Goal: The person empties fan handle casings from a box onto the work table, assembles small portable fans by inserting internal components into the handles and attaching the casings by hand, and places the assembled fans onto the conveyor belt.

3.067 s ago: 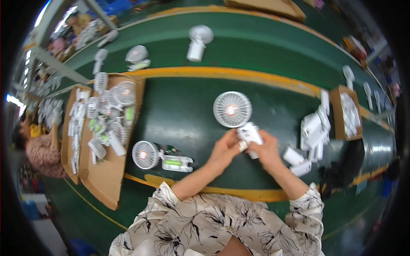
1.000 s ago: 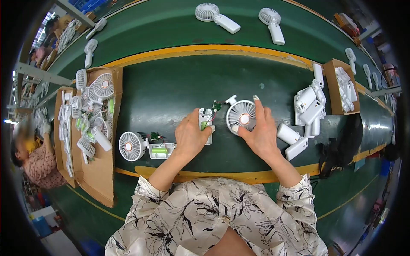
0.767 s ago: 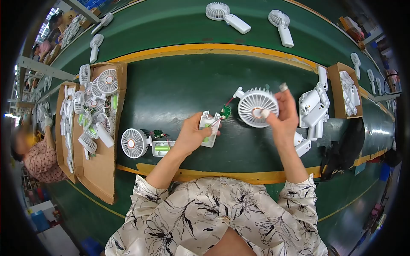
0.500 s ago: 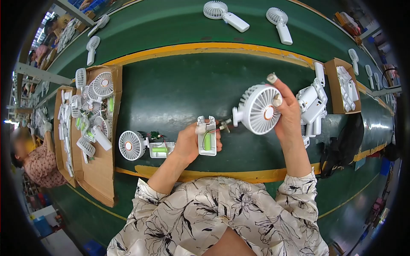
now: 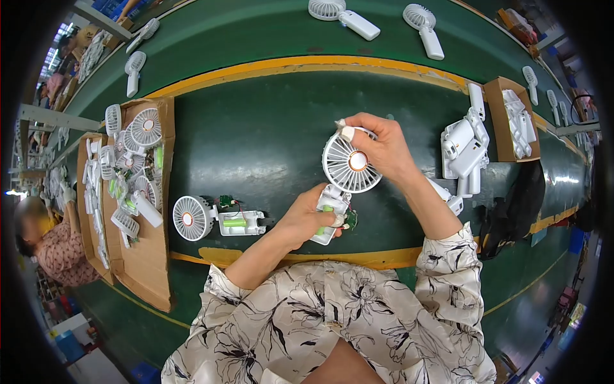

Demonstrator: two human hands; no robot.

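My left hand (image 5: 306,219) is closed round a white handle shell (image 5: 324,235) with a green battery cell (image 5: 327,209) inside. A small green circuit board (image 5: 351,220) hangs on wires at the shell's right side, by my thumb. My right hand (image 5: 384,146) grips the rim of a round white fan head (image 5: 341,168) with a copper-coloured ring at its centre. The fan head's lower end meets the top of the shell; whether it is seated there I cannot tell. White coverings wrap some fingertips. Left of my hands lies another opened fan (image 5: 193,218) with its battery and board exposed.
At left, a cardboard box (image 5: 167,192) holds fan heads and opened handles. A pile of white handle shells (image 5: 465,150) lies at right, beside a carton (image 5: 502,137) of white parts and a black cloth (image 5: 521,205). Finished-looking fans (image 5: 423,29) lie on the green belt beyond.
My right hand has brought the fan head left and down to the handle shell. My left hand has shifted right with the shell, and the circuit board now shows at its right side.
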